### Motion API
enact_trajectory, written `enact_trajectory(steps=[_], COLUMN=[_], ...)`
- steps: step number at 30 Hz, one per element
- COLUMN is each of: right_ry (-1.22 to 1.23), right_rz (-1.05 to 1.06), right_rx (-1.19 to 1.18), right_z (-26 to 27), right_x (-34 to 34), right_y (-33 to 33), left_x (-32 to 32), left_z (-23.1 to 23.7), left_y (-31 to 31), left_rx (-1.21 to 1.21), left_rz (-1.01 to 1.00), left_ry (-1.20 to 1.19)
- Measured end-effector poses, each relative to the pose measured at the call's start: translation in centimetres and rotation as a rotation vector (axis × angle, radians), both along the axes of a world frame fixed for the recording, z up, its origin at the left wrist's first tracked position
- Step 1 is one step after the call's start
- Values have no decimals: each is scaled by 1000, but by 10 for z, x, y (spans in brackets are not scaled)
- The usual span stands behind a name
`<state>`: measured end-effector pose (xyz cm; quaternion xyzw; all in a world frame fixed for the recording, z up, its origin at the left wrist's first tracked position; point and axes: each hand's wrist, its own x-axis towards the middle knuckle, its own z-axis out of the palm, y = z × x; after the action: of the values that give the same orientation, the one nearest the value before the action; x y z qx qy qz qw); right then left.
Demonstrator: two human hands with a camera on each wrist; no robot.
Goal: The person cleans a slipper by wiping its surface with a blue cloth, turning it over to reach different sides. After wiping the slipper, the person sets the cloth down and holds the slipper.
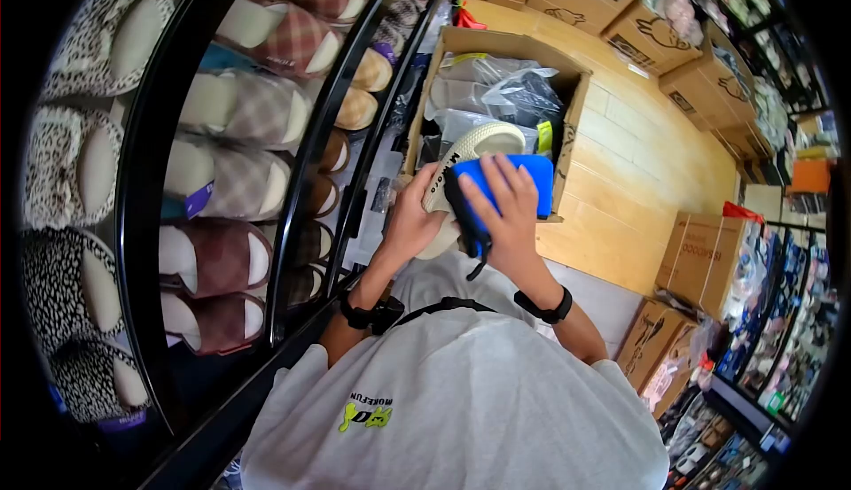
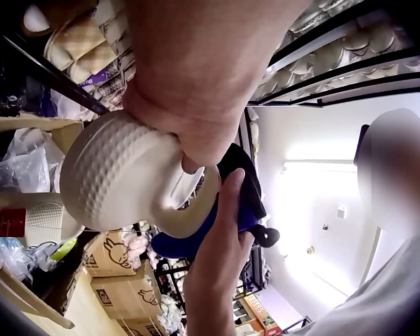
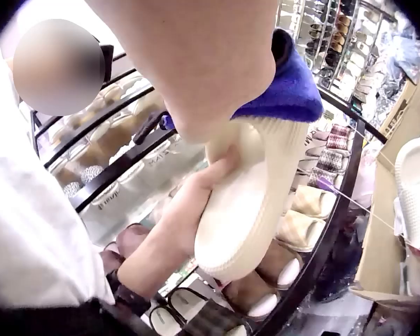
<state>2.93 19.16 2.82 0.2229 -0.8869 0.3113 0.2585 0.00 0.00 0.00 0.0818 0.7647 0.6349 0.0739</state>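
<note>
My left hand grips a cream slide slipper with dark lettering on its side and a dimpled tread. In the right wrist view the left thumb reaches inside the slipper. My right hand holds a blue plush cleaning pad with a black side and a cord loop, fingers spread over the blue and thumb on the black side in the left wrist view. The pad lies against the slipper's upper. Below both hands an open carton contains plastic-wrapped goods.
To the left, black-railed racks carry several rows of plaid and spotted slippers. Another pale slipper with a red label sits in the open carton. Brown boxes line the far and right sides of the wooden floor.
</note>
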Motion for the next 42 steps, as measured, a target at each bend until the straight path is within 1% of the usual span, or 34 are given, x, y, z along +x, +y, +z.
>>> enact_trajectory(steps=[1, 2, 3, 5, 6, 7, 9, 11, 13, 15, 17, 19, 21, 23, 24, 25, 27, 29, 30, 33, 35, 37, 39, 41, 42], right_ry=[23, 40, 55, 9, -11, -31, 16, 60, 66, 67, -5, 1, 46, 65, 84, 114, 120, 40, 31, 34, 42, 57, 59, 156, 213], right_rz=[5, 25, 35, 19, -37, -111, -173, -149, -85, -54, -117, -208, -239, -197, -160, -134, -114, -136, -153, -213, -196, -139, -4, 152, 192], right_rx=[77, 159, 211, 91, 4, -77, -37, 116, 265, 313, 112, 48, 105, 204, 304, 355, 359, 162, 71, -48, -49, 98, 151, 419, 508], right_z=[0, 0, 6, 16, 20, 32, 38, 30, 23, 24, 35, 41, 36, 35, 34, 28, 28, 39, 43, 47, 52, 54, 53, 45, 46], right_x=[5, 8, 8, -5, -11, -14, -14, -4, 6, 6, -1, -9, -8, 1, 4, 7, 3, -6, -14, -35, -38, -33, -26, -27, -33], right_y=[-2, -2, 6, 14, 16, 12, 9, 6, 3, 8, 11, 12, 4, -7, -9, -12, -7, 1, 5, 21, 23, 23, 25, 37, 46], left_x=[-3, -7, -9, -16, -19, -22, -27, -35, -37, -38, -39, -41, -43, -44, -46, -48, -47, -47, -48, -48, -47, -49, -48, -43, -40], left_z=[4, 10, 16, 3, 13, 11, 16, 8, 19, 16, 11, 7, 8, 14, 10, 9, 12, 11, 12, 19, 17, 15, 18, 25, 22], left_y=[3, 4, 10, 14, 13, 16, 20, 22, 19, 19, 20, 16, 18, 21, 15, 13, 11, 15, 11, 12, 17, 23, 32, 36, 39], left_rx=[-14, 53, 94, 142, 142, 218, 305, 218, 229, 291, 220, 311, 350, 379, 424, 391, 402, 363, 315, 278, 273, 295, 277, 324, 350], left_rz=[11, -33, -66, -56, -76, -87, -129, -140, -181, -205, -186, -227, -224, -215, -311, -314, -303, -205, -224, -234, -209, -177, -153, -147, -126], left_ry=[59, -12, -34, 51, 26, -50, -56, 16, -33, -23, -39, -62, -68, -40, -109, -25, -97, -56, -74, -82, -68, -60, 11, -30, -74])
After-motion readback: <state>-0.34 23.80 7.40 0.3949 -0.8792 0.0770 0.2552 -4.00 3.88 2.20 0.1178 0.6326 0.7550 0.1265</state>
